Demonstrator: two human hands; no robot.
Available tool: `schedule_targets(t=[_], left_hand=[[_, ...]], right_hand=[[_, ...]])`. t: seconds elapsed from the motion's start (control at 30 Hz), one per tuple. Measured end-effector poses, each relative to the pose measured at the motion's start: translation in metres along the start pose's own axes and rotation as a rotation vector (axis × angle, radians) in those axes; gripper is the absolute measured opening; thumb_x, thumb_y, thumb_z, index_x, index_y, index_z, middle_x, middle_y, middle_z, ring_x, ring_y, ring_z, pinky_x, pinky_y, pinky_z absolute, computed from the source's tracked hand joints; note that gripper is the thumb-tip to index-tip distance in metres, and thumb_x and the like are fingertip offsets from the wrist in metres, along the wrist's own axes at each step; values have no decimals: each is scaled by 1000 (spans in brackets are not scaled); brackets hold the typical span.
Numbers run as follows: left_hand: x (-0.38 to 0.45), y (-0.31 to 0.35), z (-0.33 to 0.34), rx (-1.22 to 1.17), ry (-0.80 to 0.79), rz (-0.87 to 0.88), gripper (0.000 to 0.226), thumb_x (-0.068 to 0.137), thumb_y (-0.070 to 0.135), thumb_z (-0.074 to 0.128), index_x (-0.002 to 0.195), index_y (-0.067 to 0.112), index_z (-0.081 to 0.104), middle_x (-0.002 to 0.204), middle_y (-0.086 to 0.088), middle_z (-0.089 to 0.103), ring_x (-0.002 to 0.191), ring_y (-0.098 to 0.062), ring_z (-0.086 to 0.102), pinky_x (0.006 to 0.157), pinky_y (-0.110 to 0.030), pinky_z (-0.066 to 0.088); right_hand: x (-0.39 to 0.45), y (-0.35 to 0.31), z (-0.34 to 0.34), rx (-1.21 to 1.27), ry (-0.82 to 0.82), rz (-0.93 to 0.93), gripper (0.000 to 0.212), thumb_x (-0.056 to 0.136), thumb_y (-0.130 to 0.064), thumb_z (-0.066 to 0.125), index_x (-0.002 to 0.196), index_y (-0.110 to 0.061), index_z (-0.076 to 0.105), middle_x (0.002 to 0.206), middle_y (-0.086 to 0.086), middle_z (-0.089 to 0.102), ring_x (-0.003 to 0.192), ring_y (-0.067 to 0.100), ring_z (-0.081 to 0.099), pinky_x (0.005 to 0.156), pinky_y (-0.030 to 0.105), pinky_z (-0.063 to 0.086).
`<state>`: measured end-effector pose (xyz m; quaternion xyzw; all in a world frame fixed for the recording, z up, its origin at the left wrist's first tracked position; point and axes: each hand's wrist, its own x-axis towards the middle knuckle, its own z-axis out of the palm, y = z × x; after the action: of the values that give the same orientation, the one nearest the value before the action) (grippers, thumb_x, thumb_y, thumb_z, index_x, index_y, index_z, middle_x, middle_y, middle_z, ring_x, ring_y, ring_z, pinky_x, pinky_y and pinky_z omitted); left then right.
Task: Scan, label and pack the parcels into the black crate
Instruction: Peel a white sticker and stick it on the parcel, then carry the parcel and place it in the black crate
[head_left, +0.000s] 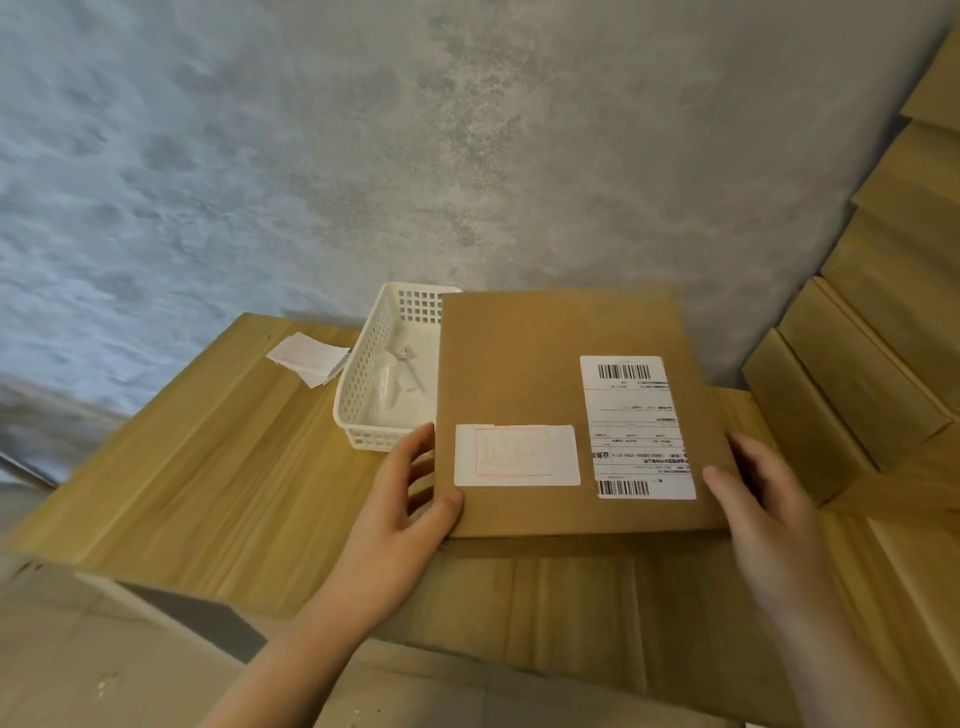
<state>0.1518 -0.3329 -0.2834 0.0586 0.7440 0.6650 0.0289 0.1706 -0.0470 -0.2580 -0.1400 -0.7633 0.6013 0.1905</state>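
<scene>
A flat brown cardboard parcel (530, 364) is held level over the wooden table (218, 457). It carries a white shipping label with barcodes (636, 426) on the right and a white sticker with red print (517, 454) at the lower left. My left hand (410, 499) grips its left edge, thumb on top and fingers underneath. My right hand (753, 499) grips the lower right corner the same way. No black crate is in view.
A white perforated plastic basket (363, 395) stands behind the parcel, partly hidden, with clear wrappers inside. A small pile of white label sheets (309, 356) lies left of it. Stacked cardboard boxes (872, 364) rise on the right against the grey wall. More cardboard lies below the parcel.
</scene>
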Motion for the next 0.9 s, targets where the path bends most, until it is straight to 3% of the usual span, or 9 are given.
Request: schedule_targets(t=[0.13,0.27,0.33,0.4,0.5,0.57,0.67,0.8,0.9], left_hand=[[0,14,-21,49,75,53,71,86,37,56,147,52,23,136,23,39,120,15,42,94,-22,47],[-6,15,-70,161,182,116,71,90,51,54,146,60,11,129,47,27,123,23,31,102,-21,32],[-15,13,-107,198,245,120,80,82,62,52,149,55,9,139,41,28,130,16,31,110,-29,32],[-26,11,-149,239,313,119,86,79,70,51,150,53,7,149,30,29,137,7,32,114,-36,32],[-50,6,-217,279,419,113,82,82,65,54,148,56,6,148,33,29,134,11,33,113,-32,33],[-70,0,-262,316,482,70,78,86,63,56,147,59,7,148,27,33,132,4,38,109,-33,38],[-105,-14,-329,364,607,7,76,88,54,57,149,55,12,146,23,37,129,-2,43,104,-32,42],[-152,-37,-408,406,735,-91,75,90,49,57,151,51,13,144,21,39,127,-8,46,104,-36,44],[-181,-57,-459,403,795,-187,75,90,50,56,151,51,12,141,22,36,127,-11,46,103,-39,45]], right_hand=[[-6,-26,24,-33,0,-102,35,95,-4,51,120,-29,51,107,-20,61,93,-15,59,72,8,47],[-28,-59,72,-167,-92,-227,51,99,-11,44,142,-38,39,122,-40,44,101,-30,44,75,-5,36],[-42,-72,105,-248,-139,-304,54,100,-18,43,148,-40,31,128,-39,41,107,-27,41,84,2,36],[-59,-86,144,-294,-211,-377,53,102,-27,39,151,-41,25,138,-28,43,117,-14,45,94,12,41],[-86,-105,212,-343,-329,-473,57,100,-37,40,153,-38,20,141,-27,40,124,-10,40,104,19,39],[-105,-112,262,-368,-405,-511,64,95,-49,41,153,-39,16,145,-26,33,129,-7,33,104,20,35],[-136,-115,337,-342,-527,-531,68,93,-55,41,153,-41,14,145,-22,35,126,-6,34,98,15,34],[-181,-112,432,-332,-710,-510,68,95,-51,44,154,-40,12,137,-16,44,104,-8,46,70,5,40],[-211,-110,496,-333,-844,-512,68,97,-48,44,155,-37,10,136,-13,44,99,-8,47,62,4,42]])
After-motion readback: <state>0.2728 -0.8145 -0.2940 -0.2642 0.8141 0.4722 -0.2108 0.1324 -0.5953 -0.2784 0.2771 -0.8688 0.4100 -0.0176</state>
